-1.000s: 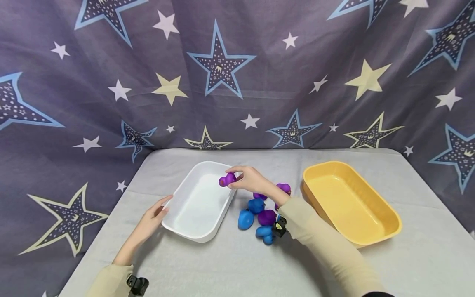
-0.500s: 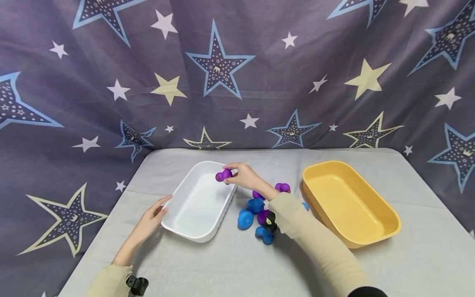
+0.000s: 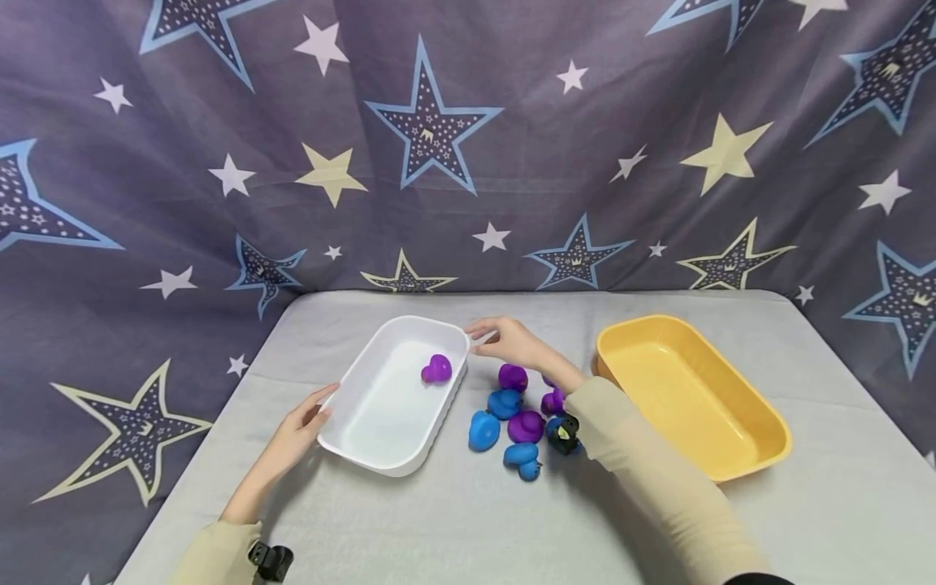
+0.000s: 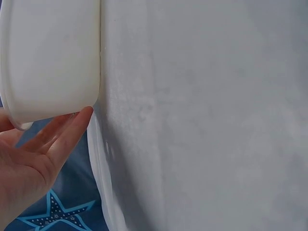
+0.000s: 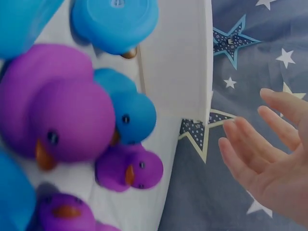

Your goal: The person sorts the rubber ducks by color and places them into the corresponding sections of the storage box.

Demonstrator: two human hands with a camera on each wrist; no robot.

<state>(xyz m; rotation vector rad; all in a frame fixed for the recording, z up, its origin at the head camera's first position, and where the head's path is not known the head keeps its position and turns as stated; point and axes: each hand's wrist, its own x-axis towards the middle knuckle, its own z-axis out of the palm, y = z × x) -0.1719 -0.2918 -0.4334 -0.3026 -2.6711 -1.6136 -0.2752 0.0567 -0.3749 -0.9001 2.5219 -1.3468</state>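
A purple rubber duck (image 3: 437, 370) lies in the white plastic bin (image 3: 380, 414), near its right wall. My left hand (image 3: 291, 439) is at the bin's left side. In the left wrist view its straight fingers (image 4: 70, 134) touch the outer wall. Just past the bin's far right corner, my right hand (image 3: 512, 343) has its fingers spread and holds nothing. Between the bins lie several blue and purple rubber ducks, among them a blue duck (image 3: 484, 431) and a purple duck (image 3: 526, 426). My right sleeve and wrist camera hide part of this group.
On the right stands a yellow plastic bin (image 3: 680, 390), with my right forearm crossing in front of its near left side. A light grey cloth (image 3: 453, 528) covers the table. Behind it hangs a dark curtain (image 3: 556, 162) printed with stars.
My right hand has let go of the purple duck, which now lies in the white bin. That hand has drawn back right, past the rim. My left hand has stayed put.
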